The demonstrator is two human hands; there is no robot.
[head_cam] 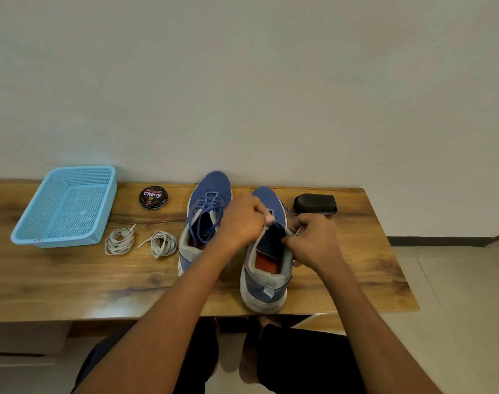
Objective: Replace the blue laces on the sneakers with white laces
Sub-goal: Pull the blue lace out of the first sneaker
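Two blue and grey sneakers stand side by side on the wooden table [58, 280], toes toward the wall. The left sneaker [205, 211] has its blue lace threaded. My left hand [242, 220] pinches the blue lace [278, 223] over the tongue of the right sneaker [266, 277]. My right hand [313, 240] grips the right side of that shoe's collar, and whether it also holds the lace I cannot tell. A lace end trails to the right past the toe. Two coiled white laces lie left of the shoes, one [119, 241] beside the other [163, 243].
A light blue plastic basket [38, 223] stands at the table's left. A round shoe polish tin [153, 197] sits near the wall. A black shoe brush [315, 204] lies right of the sneakers. The table's right edge drops to tiled floor.
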